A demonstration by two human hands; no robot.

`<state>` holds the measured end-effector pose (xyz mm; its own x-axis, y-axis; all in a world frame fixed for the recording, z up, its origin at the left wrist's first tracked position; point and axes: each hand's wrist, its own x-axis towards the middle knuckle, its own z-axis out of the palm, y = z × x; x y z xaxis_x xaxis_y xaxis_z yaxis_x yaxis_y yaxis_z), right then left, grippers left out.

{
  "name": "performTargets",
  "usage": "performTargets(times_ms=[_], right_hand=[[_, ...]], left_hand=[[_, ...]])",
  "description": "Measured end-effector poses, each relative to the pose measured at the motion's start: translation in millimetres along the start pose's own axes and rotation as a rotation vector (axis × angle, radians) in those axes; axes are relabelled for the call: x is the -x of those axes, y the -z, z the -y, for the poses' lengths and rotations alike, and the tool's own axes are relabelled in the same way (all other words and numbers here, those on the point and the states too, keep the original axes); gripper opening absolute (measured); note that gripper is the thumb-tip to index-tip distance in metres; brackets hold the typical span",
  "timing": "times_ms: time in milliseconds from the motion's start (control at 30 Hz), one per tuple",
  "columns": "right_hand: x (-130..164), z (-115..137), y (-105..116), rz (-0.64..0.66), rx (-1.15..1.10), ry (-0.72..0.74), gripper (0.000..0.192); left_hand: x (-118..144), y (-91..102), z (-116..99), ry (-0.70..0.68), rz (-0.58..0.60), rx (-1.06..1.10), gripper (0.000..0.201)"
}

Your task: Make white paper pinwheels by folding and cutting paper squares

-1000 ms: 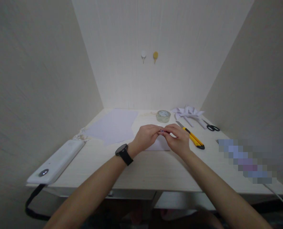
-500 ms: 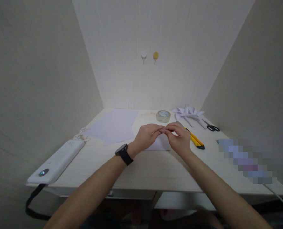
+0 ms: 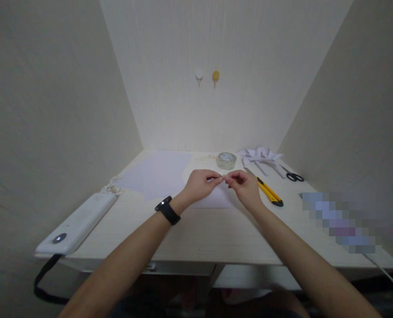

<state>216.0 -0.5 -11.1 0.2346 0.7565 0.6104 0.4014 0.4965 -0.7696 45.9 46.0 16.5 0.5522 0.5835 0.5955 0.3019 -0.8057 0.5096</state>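
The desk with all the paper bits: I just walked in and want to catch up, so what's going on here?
A person's left hand and right hand meet above the table, pinching something small between the fingertips; it is too small to identify. A paper sheet lies beneath the hands. A tape roll, a yellow utility knife, scissors and folded paper pinwheels lie untouched farther back.

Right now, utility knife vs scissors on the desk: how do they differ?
The utility knife has a yellow and black body; the scissors have black handles. The utility knife lies nearer, just beside the right hand; the scissors lie farther back, next to the folded paper pinwheels. The knife looks longer than the scissors. Both lie flat on the desk, untouched.
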Motion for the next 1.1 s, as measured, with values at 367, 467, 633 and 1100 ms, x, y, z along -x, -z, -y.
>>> performTargets(times_ms=[367, 467, 633, 1100], right_hand=[[5.1, -1.4, 4.7, 0.367, 0.438, 0.219, 0.015], [5.6, 1.1, 6.4, 0.467, 0.528, 0.265, 0.017], [7.7, 8.4, 8.2, 0.592, 0.643, 0.336, 0.020], [3.4, 21.3, 9.7, 0.843, 0.343, 0.019, 0.025]], left_hand=[[0.6, 12.3, 10.4, -0.064, 0.248, -0.387, 0.019], [2.1, 11.1, 7.8, -0.085, 0.267, -0.453, 0.020], [3.3, 13.0, -0.3, -0.040, 0.359, -0.516, 0.023], [2.2, 21.3, -18.7, 0.002, 0.544, -0.519, 0.026]])
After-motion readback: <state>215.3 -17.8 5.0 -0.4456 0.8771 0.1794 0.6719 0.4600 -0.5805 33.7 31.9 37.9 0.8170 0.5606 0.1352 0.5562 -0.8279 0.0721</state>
